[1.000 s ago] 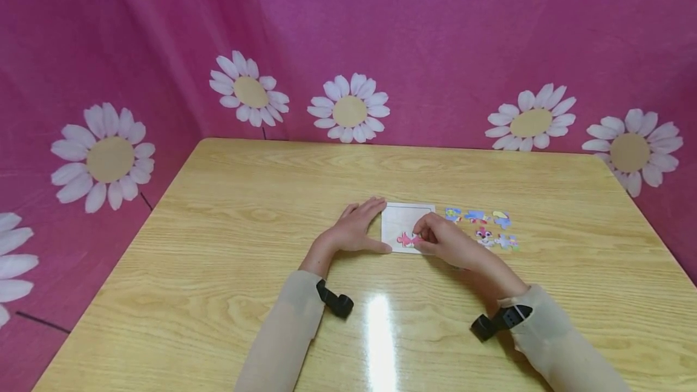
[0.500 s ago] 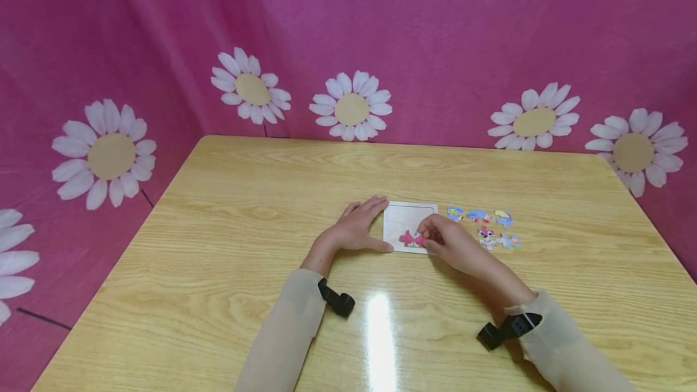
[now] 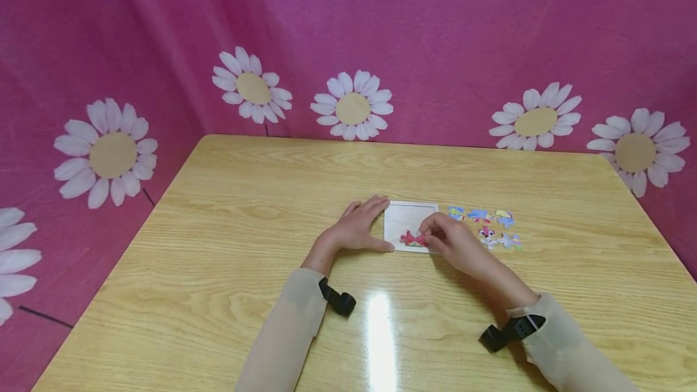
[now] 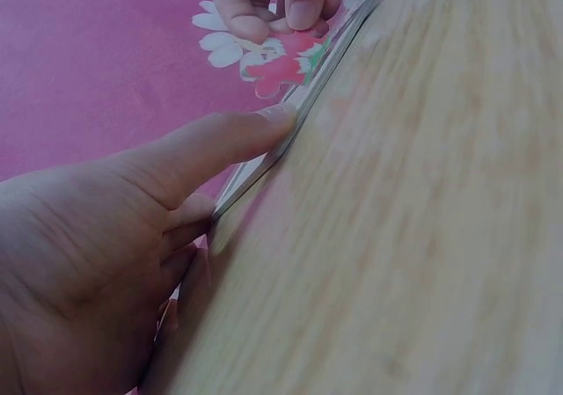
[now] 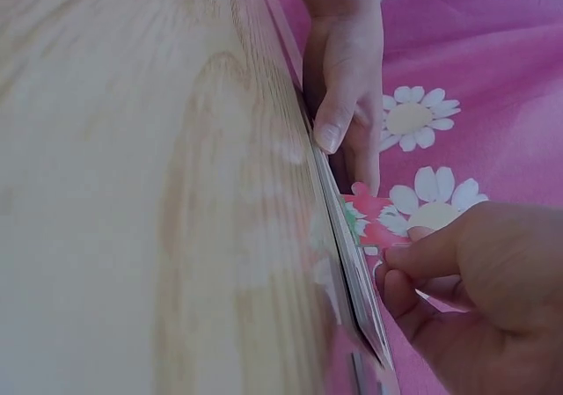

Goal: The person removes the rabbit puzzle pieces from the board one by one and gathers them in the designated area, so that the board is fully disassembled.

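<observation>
My left hand (image 3: 356,227) rests on the table at the left side of a thin white board (image 3: 402,215). Its fingers are spread, with the thumb at the board's near left corner. Over the board's near part, my right hand (image 3: 452,242) pinches a red jigsaw puzzle piece (image 3: 412,239) between thumb and fingers. The piece (image 4: 280,68) shows white and green patches along its lower edge and stands tilted up in the left wrist view. In the right wrist view the fingertips cover one end of the piece (image 5: 373,223).
Right of the board lie several loose puzzle pieces (image 3: 480,215) in two rough rows, one of them with a cartoon animal face (image 3: 486,236). All sits on a wooden table (image 3: 261,198). A pink curtain with white daisies (image 3: 353,107) hangs behind.
The right wrist has shifted slightly right and back, the fingers staying on the red puzzle piece, which now shows more of its face. The left hand has stayed at the board's edge.
</observation>
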